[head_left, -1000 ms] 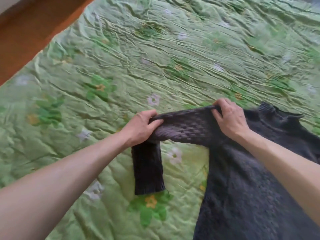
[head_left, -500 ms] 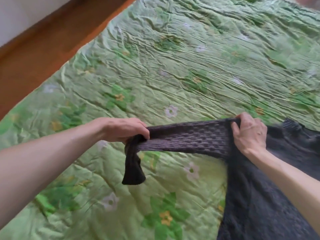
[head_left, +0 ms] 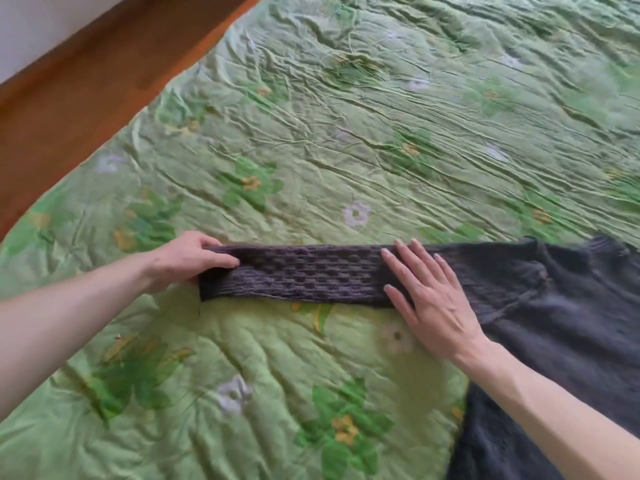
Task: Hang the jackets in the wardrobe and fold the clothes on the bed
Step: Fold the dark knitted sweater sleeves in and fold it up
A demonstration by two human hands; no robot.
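While the dark grey knitted sweater [head_left: 554, 323] lies on the bed at the right side of the frame, its one sleeve [head_left: 301, 275] is stretched flat and straight across the middle of the picture, running leftward from the body of the garment. At the sleeve's cuff end, the left hand [head_left: 187, 259] has its grip pinching the knit, thumb on top of the fabric and the other fingers curled at the cuff's edge. Where the sleeve meets the shoulder, the right hand [head_left: 433, 299] lies flat with its grip spread, straight fingers pressing down on the sleeve and pointing toward the upper left of the frame. Both bare forearms reach in from the lower corners. Near the right edge the sweater's ribbed collar [head_left: 602, 245] shows, and the body of the garment runs down to the lower right corner. Under everything is a crinkled light green bedspread [head_left: 381, 116] printed with darker green leaves, yellow blossoms and pale flowers. Beyond the bed's edge, a strip of reddish-brown wooden floor [head_left: 86, 91] fills the upper left, with a white wall [head_left: 31, 26] above it in the corner.
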